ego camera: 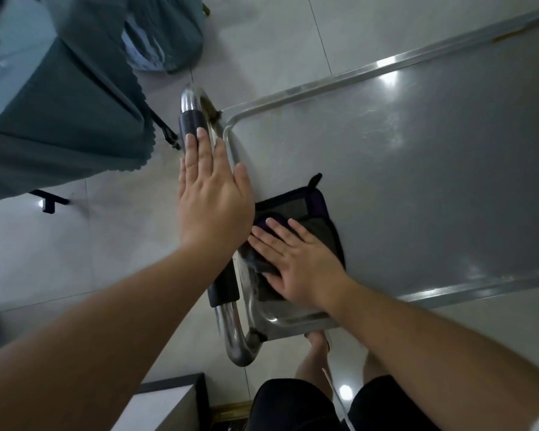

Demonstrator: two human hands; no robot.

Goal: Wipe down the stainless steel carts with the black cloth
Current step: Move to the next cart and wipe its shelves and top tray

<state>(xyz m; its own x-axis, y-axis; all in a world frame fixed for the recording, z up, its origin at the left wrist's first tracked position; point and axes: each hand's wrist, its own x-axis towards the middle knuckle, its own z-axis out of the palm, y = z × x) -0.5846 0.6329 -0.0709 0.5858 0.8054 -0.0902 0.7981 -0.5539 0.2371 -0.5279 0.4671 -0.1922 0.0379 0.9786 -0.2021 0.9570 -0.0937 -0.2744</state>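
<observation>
Right hand (pixel 296 262), fingers flat and spread, presses folded black cloth (pixel 315 213) onto stainless steel cart top (pixel 417 181); cloth extends beyond the fingertips. Left hand (pixel 213 200) open flat over handle (pixel 193 119).

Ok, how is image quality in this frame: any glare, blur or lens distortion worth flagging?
Head view: bright glare patches on the cart top and its far rail; straight rails bow from wide-angle distortion. Slight softness on the left hand above the handle. The right hand, flat on the black cloth, reads clearly; the cloth's dark folds lose detail.
</observation>
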